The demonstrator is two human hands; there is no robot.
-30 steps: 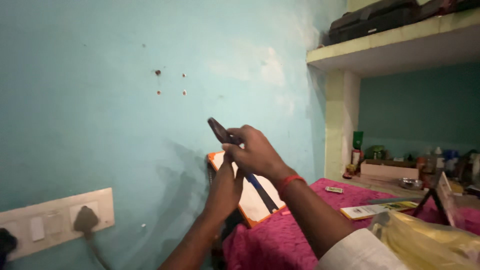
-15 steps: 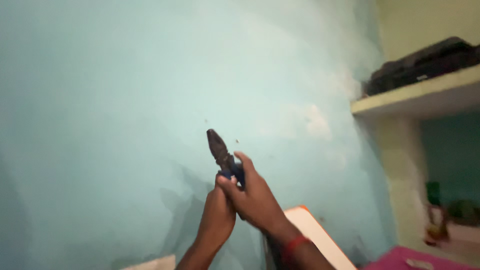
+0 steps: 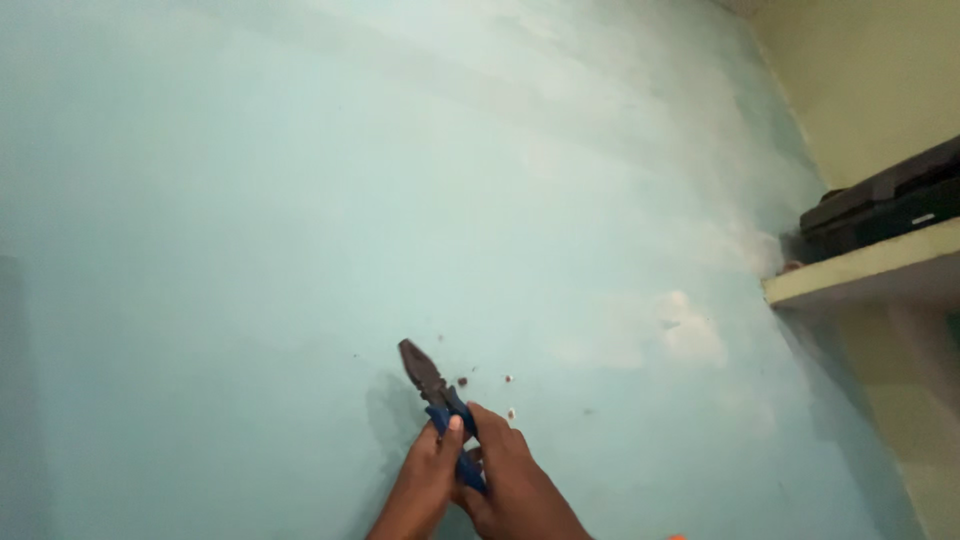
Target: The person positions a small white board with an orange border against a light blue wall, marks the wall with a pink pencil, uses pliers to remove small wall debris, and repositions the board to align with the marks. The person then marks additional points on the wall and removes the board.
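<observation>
Both my hands hold a pair of pliers [image 3: 430, 385] with a dark metal head and blue handles, raised in front of a pale turquoise wall [image 3: 300, 200]. My left hand [image 3: 425, 480] wraps the handles from the left, thumb on the blue grip. My right hand [image 3: 515, 485] closes on the handles from the right. The jaws look closed and point up and left. Close to the right of the jaws, the wall has a few small holes [image 3: 508, 380] with reddish marks.
A pale yellow shelf [image 3: 860, 272] juts from the wall at the right, with a dark flat case [image 3: 880, 205] lying on it. A whitish patched area [image 3: 690, 335] marks the wall left of the shelf.
The view has tilted further up, so the bed, board and socket panel have dropped out of sight. My hands and the pliers now sit lower in the frame, near the wall holes.
</observation>
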